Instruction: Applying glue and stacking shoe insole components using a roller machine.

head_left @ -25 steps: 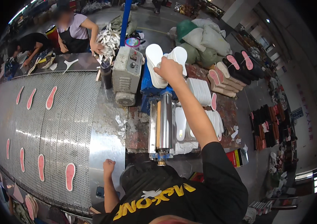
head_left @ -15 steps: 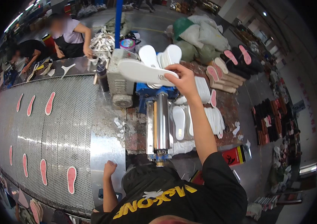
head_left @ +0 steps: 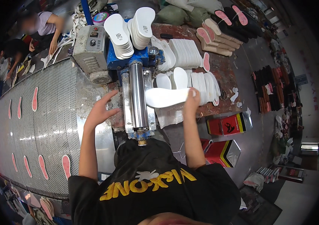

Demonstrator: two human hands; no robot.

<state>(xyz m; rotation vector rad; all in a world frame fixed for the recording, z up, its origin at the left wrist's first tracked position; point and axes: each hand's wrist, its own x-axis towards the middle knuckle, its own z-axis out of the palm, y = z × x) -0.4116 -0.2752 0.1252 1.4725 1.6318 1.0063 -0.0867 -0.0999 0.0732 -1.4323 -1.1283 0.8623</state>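
Between thumb and fingers, my right hand [head_left: 192,98] grips the heel end of a white insole [head_left: 166,98]. The insole lies sideways, its far end beside the shiny metal roller [head_left: 139,97] of a blue roller machine [head_left: 122,63]; whether they touch I cannot tell. On the roller's other side my left hand [head_left: 102,109] is raised with nothing in it, thumb and fingers apart. Two stacks of white insoles with dark print, a left stack [head_left: 116,33] and a right stack [head_left: 143,28], stand on top of the machine.
A mesh conveyor [head_left: 50,123] at the left carries several pink insoles. Rows of white insoles [head_left: 185,53] stand on the worn table right of the roller. Red boxes [head_left: 225,125] sit at the near right. Two people work at the far left, one in a light shirt [head_left: 46,23].
My right hand has brought the white insole down from the stacks to the roller's right side. The left hand has risen toward the roller, its fingers now spread. The view has shifted.
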